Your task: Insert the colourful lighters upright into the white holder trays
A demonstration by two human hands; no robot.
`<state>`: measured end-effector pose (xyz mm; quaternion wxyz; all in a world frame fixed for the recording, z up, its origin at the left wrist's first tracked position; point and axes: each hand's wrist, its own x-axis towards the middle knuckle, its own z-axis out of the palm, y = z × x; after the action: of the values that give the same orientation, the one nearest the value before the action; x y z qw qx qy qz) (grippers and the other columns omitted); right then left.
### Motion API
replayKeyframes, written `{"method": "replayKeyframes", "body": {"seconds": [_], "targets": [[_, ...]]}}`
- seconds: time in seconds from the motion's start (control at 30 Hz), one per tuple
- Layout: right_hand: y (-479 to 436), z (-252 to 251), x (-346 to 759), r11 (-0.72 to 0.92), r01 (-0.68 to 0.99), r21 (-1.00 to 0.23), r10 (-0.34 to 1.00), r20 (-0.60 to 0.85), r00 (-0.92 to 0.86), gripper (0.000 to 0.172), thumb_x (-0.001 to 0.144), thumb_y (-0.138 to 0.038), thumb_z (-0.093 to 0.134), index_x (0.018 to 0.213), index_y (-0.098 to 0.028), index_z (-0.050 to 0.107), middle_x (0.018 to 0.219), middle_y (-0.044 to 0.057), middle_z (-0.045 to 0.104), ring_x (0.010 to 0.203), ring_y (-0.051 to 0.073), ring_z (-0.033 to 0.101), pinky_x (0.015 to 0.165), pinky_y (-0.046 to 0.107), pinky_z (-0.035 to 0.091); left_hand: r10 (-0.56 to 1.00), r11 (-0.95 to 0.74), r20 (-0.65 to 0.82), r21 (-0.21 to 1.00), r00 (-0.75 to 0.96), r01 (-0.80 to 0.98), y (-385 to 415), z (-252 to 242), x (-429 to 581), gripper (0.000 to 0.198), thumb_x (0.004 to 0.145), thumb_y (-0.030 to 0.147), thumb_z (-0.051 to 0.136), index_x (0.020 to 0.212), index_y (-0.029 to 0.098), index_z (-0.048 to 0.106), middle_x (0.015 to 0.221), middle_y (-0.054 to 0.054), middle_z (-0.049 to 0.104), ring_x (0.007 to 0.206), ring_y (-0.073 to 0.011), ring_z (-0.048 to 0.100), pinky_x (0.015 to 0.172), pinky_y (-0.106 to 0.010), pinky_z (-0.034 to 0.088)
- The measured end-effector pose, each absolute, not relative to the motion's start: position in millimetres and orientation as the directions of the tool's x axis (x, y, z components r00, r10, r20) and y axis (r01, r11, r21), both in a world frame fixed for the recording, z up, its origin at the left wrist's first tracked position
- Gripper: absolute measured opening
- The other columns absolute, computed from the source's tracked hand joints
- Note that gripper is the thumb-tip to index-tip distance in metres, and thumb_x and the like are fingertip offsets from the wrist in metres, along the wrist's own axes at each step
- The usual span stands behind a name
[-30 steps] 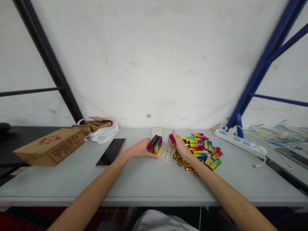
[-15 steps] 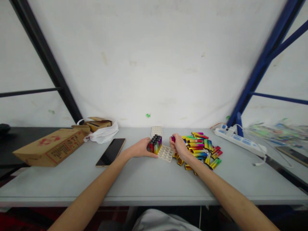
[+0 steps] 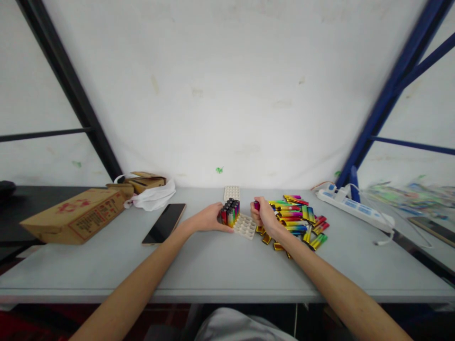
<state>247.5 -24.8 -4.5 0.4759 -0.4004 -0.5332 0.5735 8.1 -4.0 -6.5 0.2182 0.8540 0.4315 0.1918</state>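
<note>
Several shiny rainbow-coloured lighters (image 3: 230, 211) with dark tops stand upright in the left part of a white tray with hollows (image 3: 245, 226). My left hand (image 3: 209, 219) curves round their left side, thumb in front and fingers behind, against the group. Just right of the tray, my right hand (image 3: 263, 214) is closed on a single lighter (image 3: 256, 205); only its purple end shows above the fingers. Beyond that hand spreads a loose pile of gold and rainbow lighters (image 3: 293, 220), partly hidden by my right wrist.
Another white tray (image 3: 232, 192) lies behind, near the wall. To the left are a black phone (image 3: 164, 224), a white plastic bag (image 3: 152, 199) and a cardboard box (image 3: 76, 215). A white power strip (image 3: 355, 207) with cables sits at the right, beside a blue metal post (image 3: 377, 109).
Almost nothing differs; the view shifts very slightly. Both hands keep their places, the left at the standing lighters and the right with its lighter.
</note>
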Motion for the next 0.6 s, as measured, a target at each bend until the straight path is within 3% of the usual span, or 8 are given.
{"method": "replayKeyframes", "body": {"seconds": [0.23,0.37,0.5,0.6], "targets": [[-25.9,-5.9,248.2,0.085,-0.105,-0.991,0.969,0.107,-0.221,0.046,0.093,-0.047,0.037,0.053,-0.026,0.030,0.044,-0.007,0.021,0.039,0.009,0.013,0.037,0.024,0.011,0.824,-0.530,0.128,0.515,0.552,0.673,-6.0,-4.2,9.2,0.082,0.058,0.070,0.084,0.118,0.017,0.066,0.119,-0.010,0.071,0.107,-0.0334,0.065,0.095,-0.039,0.050],[-23.0,-4.0,248.9,0.051,-0.087,-0.995,0.977,0.068,-0.203,0.056,0.095,-0.064,0.037,0.057,-0.023,0.041,0.046,-0.008,0.021,0.040,0.008,0.013,0.038,0.023,0.012,0.823,-0.535,0.135,0.507,0.552,0.675,-5.8,-4.7,9.0,0.082,0.058,0.071,0.083,0.117,0.017,0.067,0.116,-0.010,0.072,0.106,-0.0337,0.065,0.094,-0.039,0.050],[-20.4,-0.4,251.4,0.133,-0.106,-0.985,0.958,0.156,-0.241,0.062,0.090,-0.078,0.041,0.082,-0.019,0.061,0.054,-0.009,0.027,0.040,0.008,0.021,0.040,0.023,0.020,0.822,-0.535,0.146,0.530,0.550,0.658,-4.5,-6.1,8.2,0.080,0.056,0.071,0.084,0.114,0.018,0.068,0.113,-0.009,0.073,0.106,-0.0338,0.066,0.092,-0.038,0.050],[-18.9,-1.2,254.2,0.261,-0.089,-0.961,0.931,0.275,-0.242,0.058,0.091,-0.075,0.046,0.103,-0.021,0.063,0.063,-0.006,0.044,0.048,0.011,0.042,0.048,0.024,0.038,0.823,-0.528,0.146,0.554,0.550,0.643,-3.9,-6.5,8.0,0.078,0.055,0.069,0.086,0.113,0.019,0.068,0.111,-0.008,0.073,0.108,-0.0342,0.066,0.093,-0.038,0.050]]}}
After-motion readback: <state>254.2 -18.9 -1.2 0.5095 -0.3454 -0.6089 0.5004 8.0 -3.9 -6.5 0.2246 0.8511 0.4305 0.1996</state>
